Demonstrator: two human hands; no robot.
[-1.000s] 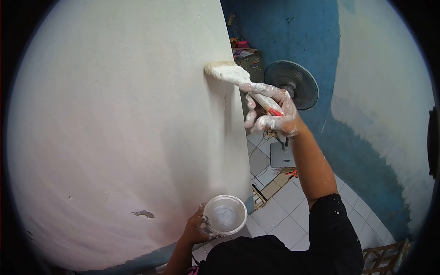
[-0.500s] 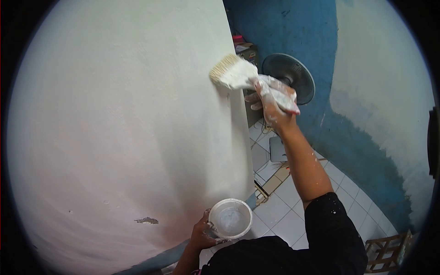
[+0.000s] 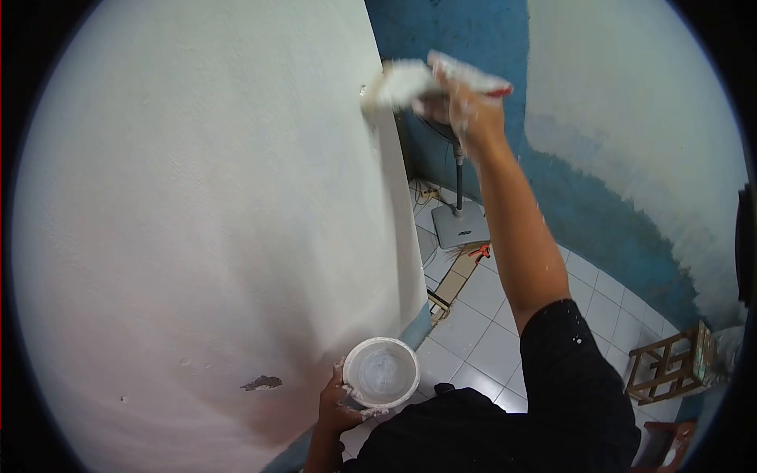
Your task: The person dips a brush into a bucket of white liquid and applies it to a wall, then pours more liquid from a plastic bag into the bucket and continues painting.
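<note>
My right hand (image 3: 471, 106), spotted with white paint, is closed round the handle of a wide paintbrush (image 3: 406, 85). Motion blurs the brush, whose bristles are at the right edge of the whitish wall (image 3: 197, 197). Low in the view, my left hand (image 3: 339, 406) grips a round white tub (image 3: 383, 372) by its left side and underside. Inside the tub a thin whitish layer shows at the bottom. A chipped patch (image 3: 262, 383) marks the wall left of the tub.
Behind the right arm a blue wall (image 3: 489, 31) meets a partly white one. A fan base (image 3: 460, 226) stands on the tiled floor (image 3: 493, 351), with an orange-handled item (image 3: 479, 251) nearby. At the lower right is a wooden stool (image 3: 666, 365).
My right hand has moved up with the brush along the wall's edge. The view has shifted, showing more of the fan's stand and the stool. My left hand still holds the tub.
</note>
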